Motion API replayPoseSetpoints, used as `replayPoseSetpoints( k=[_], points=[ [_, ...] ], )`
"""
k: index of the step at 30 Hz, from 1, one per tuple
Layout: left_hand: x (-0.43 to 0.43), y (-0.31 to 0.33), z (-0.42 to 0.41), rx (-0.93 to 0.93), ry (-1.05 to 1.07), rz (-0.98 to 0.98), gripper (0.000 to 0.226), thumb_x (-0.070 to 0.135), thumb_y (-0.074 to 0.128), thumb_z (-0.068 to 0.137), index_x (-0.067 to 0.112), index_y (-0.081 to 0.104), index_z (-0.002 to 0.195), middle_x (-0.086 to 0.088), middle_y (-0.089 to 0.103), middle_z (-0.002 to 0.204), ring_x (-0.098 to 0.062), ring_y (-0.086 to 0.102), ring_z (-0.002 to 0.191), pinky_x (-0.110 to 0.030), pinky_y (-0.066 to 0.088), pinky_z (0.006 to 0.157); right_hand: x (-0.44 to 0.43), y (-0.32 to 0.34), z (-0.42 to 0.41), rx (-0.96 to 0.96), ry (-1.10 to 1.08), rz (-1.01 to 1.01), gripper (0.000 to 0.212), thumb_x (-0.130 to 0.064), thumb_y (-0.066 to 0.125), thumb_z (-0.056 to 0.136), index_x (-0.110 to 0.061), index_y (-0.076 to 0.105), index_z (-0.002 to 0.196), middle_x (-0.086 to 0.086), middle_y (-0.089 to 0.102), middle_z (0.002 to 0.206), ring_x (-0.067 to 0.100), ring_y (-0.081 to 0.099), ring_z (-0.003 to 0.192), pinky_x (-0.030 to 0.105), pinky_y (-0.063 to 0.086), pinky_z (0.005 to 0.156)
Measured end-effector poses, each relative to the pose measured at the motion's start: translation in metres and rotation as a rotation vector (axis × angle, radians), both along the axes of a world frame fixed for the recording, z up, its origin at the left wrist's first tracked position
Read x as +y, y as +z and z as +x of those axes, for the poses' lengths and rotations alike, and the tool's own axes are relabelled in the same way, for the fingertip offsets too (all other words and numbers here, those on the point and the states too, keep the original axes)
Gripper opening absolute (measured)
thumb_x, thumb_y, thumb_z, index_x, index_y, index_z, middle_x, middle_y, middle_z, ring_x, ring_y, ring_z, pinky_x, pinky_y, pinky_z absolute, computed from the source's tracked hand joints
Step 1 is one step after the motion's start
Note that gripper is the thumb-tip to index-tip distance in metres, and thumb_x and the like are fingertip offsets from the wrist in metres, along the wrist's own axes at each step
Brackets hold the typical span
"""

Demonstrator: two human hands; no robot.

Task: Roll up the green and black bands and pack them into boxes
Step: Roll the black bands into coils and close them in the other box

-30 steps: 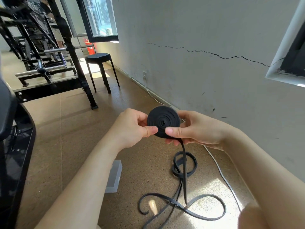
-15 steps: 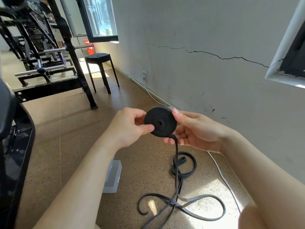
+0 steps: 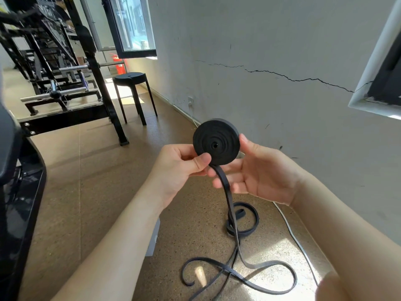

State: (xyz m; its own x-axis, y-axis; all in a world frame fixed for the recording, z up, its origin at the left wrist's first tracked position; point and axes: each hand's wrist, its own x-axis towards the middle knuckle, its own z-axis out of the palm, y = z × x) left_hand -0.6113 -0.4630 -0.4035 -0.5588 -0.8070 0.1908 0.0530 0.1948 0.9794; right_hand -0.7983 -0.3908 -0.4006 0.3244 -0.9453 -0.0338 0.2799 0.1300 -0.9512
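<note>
Between my hands: black band (image 3: 216, 145), wound into a flat roll; held upright in the air, its face toward me
Left hand (image 3: 180, 168): thumb and curled fingers pinch the roll's lower left edge
Right hand (image 3: 260, 172): spread wide, fingers nearly straight; thumb tip touches the roll's right rim; fingers lie behind and below the roll; nothing gripped
Loose tail (image 3: 225, 187): hangs from the roll's bottom across my right fingers; drops to the floor (image 3: 86, 170); lies there in loops
Box (image 3: 154, 237): clear plastic, on the floor; partly hidden by my left forearm
White cable (image 3: 297, 240): on the floor near the wall, just right of the loops
Stool (image 3: 130, 78): black, further back, near the wall
</note>
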Motion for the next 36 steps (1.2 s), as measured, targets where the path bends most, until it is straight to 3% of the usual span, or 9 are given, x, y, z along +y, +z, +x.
replayPoseSetpoints(
  k=[2,5,9,15,20,25,29,32,36],
  points=[
    [-0.003,0.004,0.004,-0.077,0.071,-0.077,0.022,0.023,0.068,0.071,0.012,0.073,0.090,-0.009,0.074,0.086,-0.016,0.066,0.070,-0.026,0.055,0.066,0.002,0.003,-0.003,0.044,0.014,0.033,0.059,-0.053,0.055,0.082,-0.015,0.056,0.127,0.021,0.068,0.101,0.030,0.068,0.085,0.026,0.054,0.063],
    [-0.007,0.007,0.011,-0.200,0.134,-0.178,0.006,0.019,0.071,0.077,0.019,0.073,0.082,0.000,0.074,0.075,-0.013,0.066,0.064,-0.025,0.054,0.065,0.001,0.003,-0.004,0.101,-0.024,0.034,0.062,-0.051,0.055,0.083,-0.011,0.051,0.131,0.023,0.068,0.094,0.025,0.066,0.076,0.024,0.052,0.061],
    [-0.011,0.008,0.014,-0.302,0.128,-0.246,0.011,0.014,0.072,0.081,0.024,0.072,0.081,0.008,0.070,0.061,-0.008,0.064,0.060,-0.024,0.053,0.065,-0.002,0.001,0.000,0.173,-0.055,0.015,0.073,-0.067,0.048,0.083,-0.010,0.055,0.127,0.022,0.068,0.091,0.023,0.063,0.075,0.022,0.049,0.060],
    [-0.014,0.008,0.017,-0.375,0.112,-0.283,0.013,0.016,0.073,0.080,0.027,0.073,0.086,0.000,0.075,0.080,-0.015,0.069,0.070,-0.035,0.057,0.073,0.000,0.000,0.005,0.233,-0.118,-0.026,0.069,-0.058,0.049,0.082,-0.011,0.049,0.131,0.023,0.069,0.091,0.024,0.062,0.073,0.022,0.049,0.059],
    [-0.008,0.004,0.012,-0.040,0.018,-0.031,0.025,0.021,0.068,0.075,0.008,0.072,0.096,-0.013,0.070,0.091,-0.017,0.061,0.075,-0.026,0.054,0.068,-0.003,-0.004,0.007,0.022,-0.139,-0.064,0.071,-0.053,0.052,0.085,-0.008,0.043,0.138,0.025,0.068,0.095,0.025,0.065,0.076,0.024,0.053,0.063],
    [0.005,0.000,-0.004,0.190,-0.159,0.220,0.012,0.014,0.065,0.076,0.007,0.072,0.084,-0.006,0.063,0.063,-0.018,0.062,0.060,-0.026,0.055,0.067,-0.006,-0.007,0.010,-0.165,-0.086,-0.084,0.078,-0.050,0.062,0.081,-0.004,0.042,0.141,0.023,0.067,0.103,0.024,0.067,0.081,0.024,0.055,0.066],
    [0.001,0.002,0.001,0.011,-0.042,0.007,0.022,0.023,0.070,0.070,0.007,0.071,0.085,-0.007,0.071,0.073,-0.019,0.067,0.072,-0.028,0.055,0.072,-0.003,-0.004,0.008,-0.074,-0.038,-0.038,0.070,-0.052,0.051,0.086,-0.007,0.045,0.139,0.021,0.069,0.101,0.025,0.067,0.084,0.025,0.052,0.067],
    [-0.003,0.008,0.011,-0.169,0.049,-0.179,0.023,0.030,0.073,0.062,0.021,0.073,0.083,0.002,0.076,0.083,-0.013,0.069,0.080,-0.026,0.055,0.072,0.001,0.000,-0.001,0.137,-0.018,-0.019,0.064,-0.049,0.051,0.086,-0.009,0.044,0.135,0.024,0.068,0.104,0.029,0.066,0.088,0.028,0.049,0.068],
    [-0.009,0.013,0.020,-0.330,0.074,-0.254,0.020,0.030,0.076,0.063,0.031,0.073,0.083,0.011,0.076,0.086,-0.006,0.070,0.083,-0.025,0.052,0.077,0.004,0.003,-0.003,0.237,-0.078,-0.020,0.049,-0.047,0.053,0.087,-0.013,0.046,0.121,0.023,0.068,0.085,0.025,0.061,0.070,0.025,0.047,0.060]
  ],
)
